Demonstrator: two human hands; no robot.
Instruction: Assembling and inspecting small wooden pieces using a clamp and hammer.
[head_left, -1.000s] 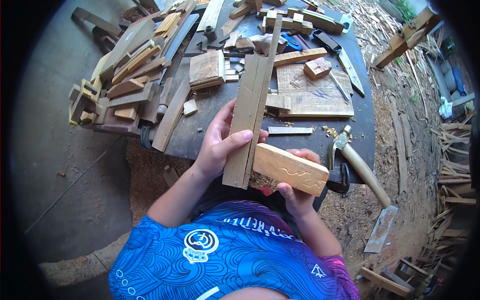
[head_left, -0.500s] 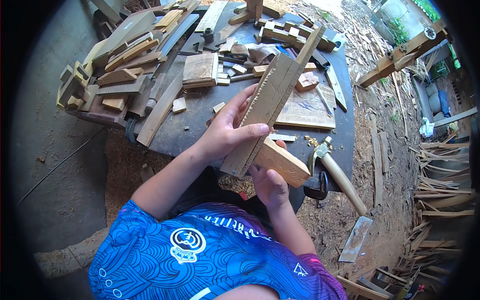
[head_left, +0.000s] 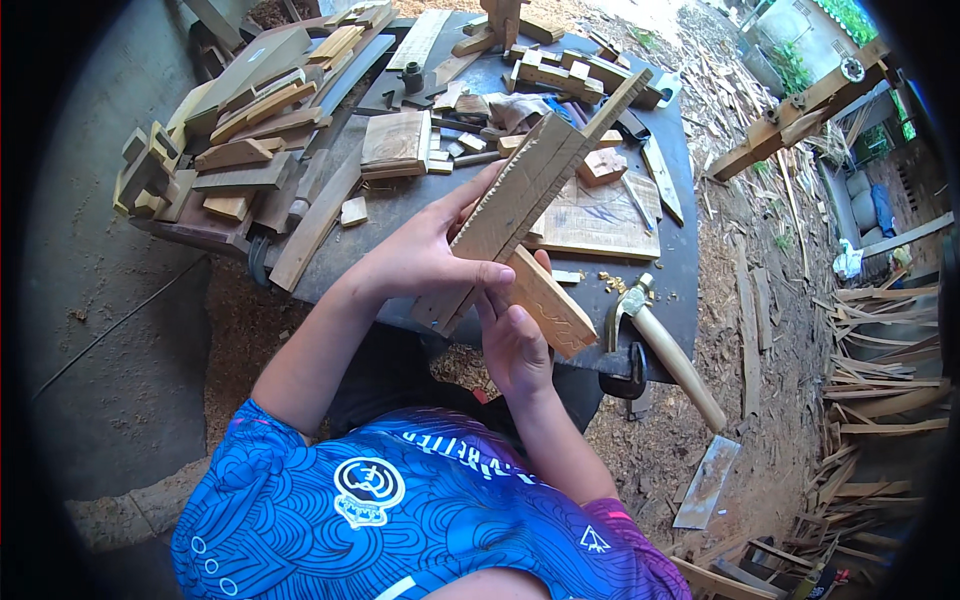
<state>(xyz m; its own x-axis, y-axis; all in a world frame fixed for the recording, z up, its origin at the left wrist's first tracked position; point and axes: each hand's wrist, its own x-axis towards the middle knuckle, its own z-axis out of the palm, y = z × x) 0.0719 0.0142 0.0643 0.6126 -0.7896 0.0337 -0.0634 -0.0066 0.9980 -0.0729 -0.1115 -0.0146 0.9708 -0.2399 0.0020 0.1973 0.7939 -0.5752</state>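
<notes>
My left hand (head_left: 440,250) grips a greyish wooden board (head_left: 520,190), its thumb across the face and its fingers behind. One long edge of the board looks rough and jagged. Past its far end sticks out a thin wooden strip (head_left: 617,104). Set crosswise against the board is a lighter wooden block (head_left: 556,308) with marks on its side; block and strip resemble a wooden try square, though their joint is hidden. My right hand (head_left: 518,350) is closed around the block from below, thumb up, some fingers hidden. Both pieces are held tilted above the table's near edge.
The dark table (head_left: 400,285) carries a hammer (head_left: 655,335) at its right edge beside a black clamp (head_left: 625,372). Beyond lie a flat board (head_left: 605,225), a square wooden block (head_left: 395,143) and several offcuts. Stacked wood pieces (head_left: 265,110) fill the left side. Wood scraps (head_left: 885,375) cover the ground at right.
Both hands have shifted slightly left with the board and the block. The block hangs at a steeper slant. My grip looks the same.
</notes>
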